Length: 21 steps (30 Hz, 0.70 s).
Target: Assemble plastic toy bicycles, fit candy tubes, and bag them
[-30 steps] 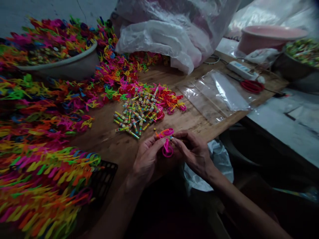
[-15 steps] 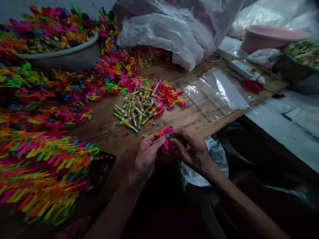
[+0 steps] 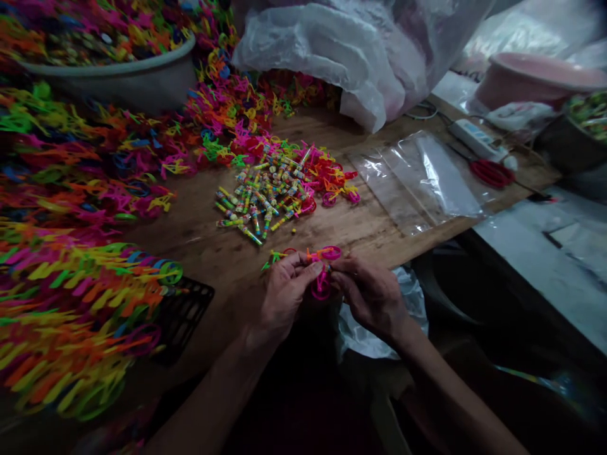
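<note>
Wooden surface [image 3: 203, 253], mostly covered w/ stuff. Big heaps of neon plastic pieces [image 3: 71, 189] across left half, more stacked on a black tray [image 3: 187, 316] at near-left edge. Grey basin [image 3: 118, 76] far left, full of same pieces. Large clear plastic bag [image 3: 360, 57] at back centre, crumpled. Flat clear sleeves [image 3: 417, 180] lying right of centre. Pink tub [image 3: 535, 79] far right, dark bowl [image 3: 576, 136] beside it. White power strip [image 3: 477, 139] near back-right edge, red scissors [image 3: 493, 172] just beside it. Pile of small striped sticks [image 3: 260, 202] mid-surface, touching a clump of pink/orange rings on its right. White bag [image 3: 379, 328] hanging below near edge, under the wrists.

Left hand [image 3: 284, 297] and right hand [image 3: 370, 294] together at near edge, fingertips meeting, both pinched on a pink ring toy [image 3: 322, 281]. Toy off the surface, between the two hands, pink loop hanging down, second loop + orange bit poking up above fingers. Small green piece sticking out past left hand's knuckles; can't tell if part of same toy.
</note>
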Available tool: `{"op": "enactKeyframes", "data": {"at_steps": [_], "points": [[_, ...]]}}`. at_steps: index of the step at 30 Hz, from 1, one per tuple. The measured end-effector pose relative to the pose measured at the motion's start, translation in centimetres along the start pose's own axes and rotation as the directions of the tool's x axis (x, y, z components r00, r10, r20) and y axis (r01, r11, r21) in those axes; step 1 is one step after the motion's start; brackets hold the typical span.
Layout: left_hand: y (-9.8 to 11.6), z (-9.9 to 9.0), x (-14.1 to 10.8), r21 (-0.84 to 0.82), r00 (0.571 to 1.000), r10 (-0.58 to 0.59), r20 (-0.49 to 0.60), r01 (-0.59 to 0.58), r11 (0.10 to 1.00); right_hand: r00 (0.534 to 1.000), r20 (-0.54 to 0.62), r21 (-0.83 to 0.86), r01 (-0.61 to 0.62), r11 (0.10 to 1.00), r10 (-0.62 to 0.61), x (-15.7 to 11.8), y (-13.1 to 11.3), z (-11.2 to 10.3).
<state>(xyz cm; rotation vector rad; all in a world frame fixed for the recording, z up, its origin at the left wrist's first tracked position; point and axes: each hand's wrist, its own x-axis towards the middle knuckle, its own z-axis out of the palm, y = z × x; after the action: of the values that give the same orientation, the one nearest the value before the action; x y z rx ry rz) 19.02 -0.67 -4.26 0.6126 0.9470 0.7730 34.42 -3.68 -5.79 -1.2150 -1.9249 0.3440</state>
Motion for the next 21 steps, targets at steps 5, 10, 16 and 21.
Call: {"op": "enactKeyframes", "data": {"at_steps": [5, 10, 16, 21], "points": [[-0.8, -0.7, -0.7, 0.119, 0.999, 0.021, -0.04, -0.016, 0.993, 0.985, 0.103, -0.002, 0.138, 0.99, -0.137, -0.8, -1.0, 0.0], [-0.2, -3.0, -4.7, 0.189, 0.999, -0.036, -0.04, 0.043, 0.981, 0.993, 0.111, 0.182, 0.029, 0.983, -0.05, -1.8, -4.3, 1.4], [0.7, -6.4, -6.8, 0.455, 0.92, 0.254, -0.299, -0.097, 0.885, 0.986, 0.122, 0.188, -0.136, 0.973, 0.114, 0.7, -3.1, 2.2], [0.0, -7.5, -4.8, 0.781, 0.842, 0.442, -0.309, -0.04, 0.623, 0.979, 0.051, 0.022, -0.199, 0.98, 0.198, 1.7, -0.1, 2.4]]}}
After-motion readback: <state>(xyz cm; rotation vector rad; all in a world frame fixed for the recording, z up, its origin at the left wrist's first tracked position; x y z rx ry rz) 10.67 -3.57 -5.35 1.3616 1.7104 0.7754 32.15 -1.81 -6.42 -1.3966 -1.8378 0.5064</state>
